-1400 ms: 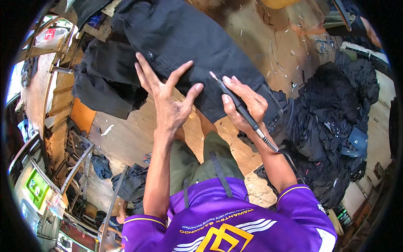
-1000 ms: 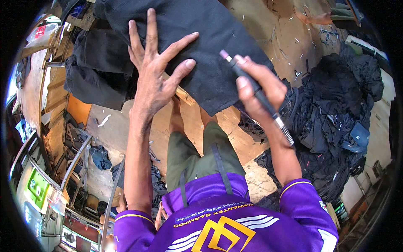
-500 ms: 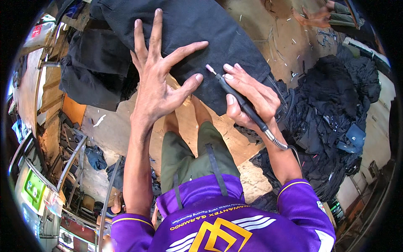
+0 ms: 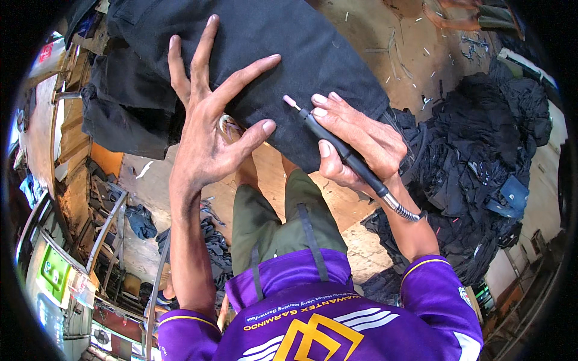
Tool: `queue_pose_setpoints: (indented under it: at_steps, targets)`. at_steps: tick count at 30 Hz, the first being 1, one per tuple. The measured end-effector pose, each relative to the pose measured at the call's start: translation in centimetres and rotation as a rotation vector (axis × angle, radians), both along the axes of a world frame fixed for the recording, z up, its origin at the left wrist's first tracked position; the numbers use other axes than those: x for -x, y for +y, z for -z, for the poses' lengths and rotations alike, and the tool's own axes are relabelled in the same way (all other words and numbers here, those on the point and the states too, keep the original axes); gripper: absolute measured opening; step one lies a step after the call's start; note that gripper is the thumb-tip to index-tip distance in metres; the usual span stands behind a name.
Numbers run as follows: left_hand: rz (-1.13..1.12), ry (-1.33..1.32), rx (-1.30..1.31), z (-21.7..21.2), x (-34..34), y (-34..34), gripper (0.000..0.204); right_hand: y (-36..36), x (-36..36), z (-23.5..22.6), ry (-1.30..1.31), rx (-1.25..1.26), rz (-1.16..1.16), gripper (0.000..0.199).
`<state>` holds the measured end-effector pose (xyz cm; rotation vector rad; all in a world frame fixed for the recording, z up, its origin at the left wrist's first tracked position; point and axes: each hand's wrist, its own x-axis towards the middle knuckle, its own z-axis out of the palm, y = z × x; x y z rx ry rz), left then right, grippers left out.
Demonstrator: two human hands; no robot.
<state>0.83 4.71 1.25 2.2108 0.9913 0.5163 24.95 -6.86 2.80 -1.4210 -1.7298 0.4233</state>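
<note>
Dark denim-like cloth (image 4: 283, 39), apparently part of a garment, is stretched across in front of me. My left hand (image 4: 208, 114) lies over its near left part with fingers spread wide, holding nothing. A black pen-shaped rotary grinder (image 4: 337, 144) is gripped in my right hand (image 4: 367, 135) between thumb and fingers. Its small pinkish tip (image 4: 290, 101) points up and left over the cloth; whether it touches the fabric I cannot tell. From the tool's rear end a coiled metal cable guard (image 4: 404, 210) runs down beside my right forearm.
Dark garments (image 4: 463, 162) lie heaped on the right. More dark cloth (image 4: 129, 99) hangs at the left. Another person's feet (image 4: 448, 15) show at the top right, near scraps on the brown floor (image 4: 385, 36). Metal rails (image 4: 107, 231) and a green panel (image 4: 53, 271) stand at lower left.
My left hand has shifted left and slightly down, still spread. The grinder in my right hand has moved a little left at its tip. The cloth looks slightly shifted.
</note>
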Motion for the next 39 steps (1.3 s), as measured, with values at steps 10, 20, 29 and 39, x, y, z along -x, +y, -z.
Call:
queue_pose_setpoints:
  at_steps: [10, 20, 29, 39]
  targets:
    - [-0.032, 0.015, -0.028, 1.1, -0.3, -0.3, 0.071, 0.7, 0.0, 0.5, -0.037, -0.012, -0.007, 0.03]
    - [-0.013, 0.145, 0.073, 0.0, -0.6, -0.3, 0.072, -0.3, -0.4, 1.1, 0.014, -0.003, -0.005, 0.03]
    - [-0.021, 0.082, -0.049, 1.1, -0.5, -0.6, 0.072, -1.3, -1.1, 1.7, 0.038, -0.014, -0.023, 0.034]
    - [-0.054, 0.083, -0.1, 1.3, -1.1, -0.8, 0.08, -2.3, -1.5, 1.2, 0.003, 0.012, 0.025, 0.033]
